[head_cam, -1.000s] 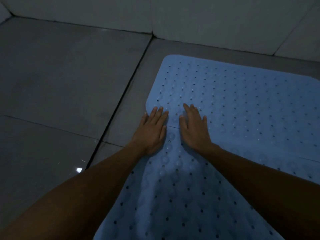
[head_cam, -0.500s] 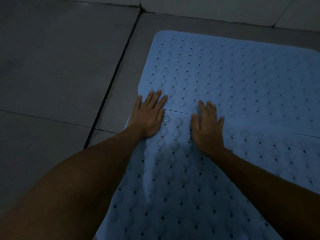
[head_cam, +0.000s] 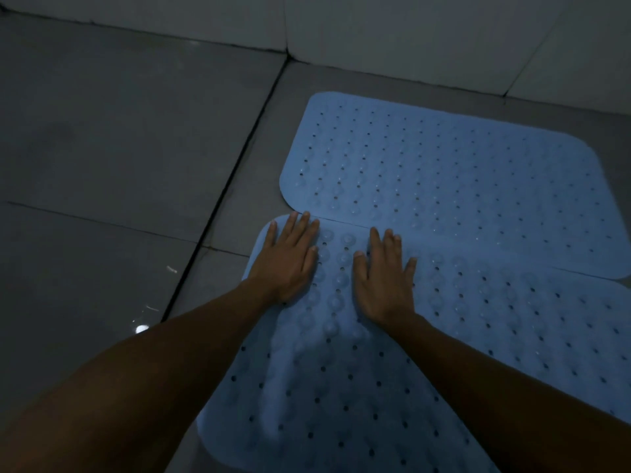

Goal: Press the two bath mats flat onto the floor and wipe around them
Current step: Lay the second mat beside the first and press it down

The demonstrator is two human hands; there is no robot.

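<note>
Both palms lie flat, fingers straight and slightly spread, grasping nothing: the left hand [head_cam: 288, 259] presses the far left corner of the near pale blue perforated rubber bath mat [head_cam: 358, 377], and the right hand [head_cam: 386, 278] presses just beside it toward frame centre. The near mat runs from lower centre of the frame out to the right edge; the far pale blue perforated rubber bath mat [head_cam: 454, 179] lies at upper right, its near edge meeting the near mat along a seam just above the fingertips, which reach about to that seam. Whether the two edges overlap or only abut cannot be told. Step in hand, by judgement: seating the near mat's corner. To do it well, keep weight through the heels of the palms, work outward from the centre toward the rim so trapped air escapes, and finish along the seam, where an edge would lift most easily. Below the hands the mat surface looks faintly rippled, so that patch likely needs a pass. Material notes: both mats are thin, flexible, with rounded corners, regular rows of small drain holes and raised round suction-cup domes. Dark grey matte floor tiles [head_cam: 112, 138] with dark grout lines fill the left of the frame; small glints at lower left suggest wetness. No wiping cloth is in view.
</note>
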